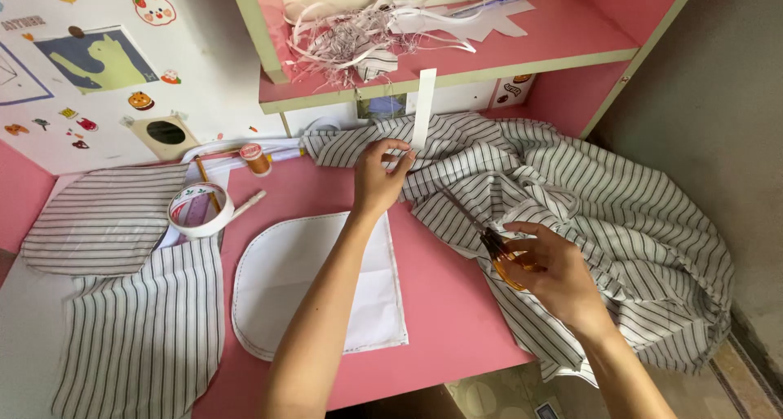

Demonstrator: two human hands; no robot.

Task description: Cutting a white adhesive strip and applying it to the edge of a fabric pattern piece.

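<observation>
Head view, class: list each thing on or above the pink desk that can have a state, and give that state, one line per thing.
White strip: upright, pinched in the left hand.
Scissors: gripped by the right hand, blades look shut.
Striped fabric: crumpled, hanging over the desk edge.
Cut striped pieces: lying flat.
White pattern piece: flat, under the left forearm.
Tape roll: lying flat.
Thread spool: on its side.
Paper scraps: heaped on the shelf.

A narrow white paper strip point(423, 109) stands upright, pinched at its lower end just above the heap of black-and-white striped fabric point(620, 215). A pair of orange-handled scissors point(489, 244) lies gripped over that fabric's near left edge, dark blades closed and pointing up-left toward the strip.
</observation>
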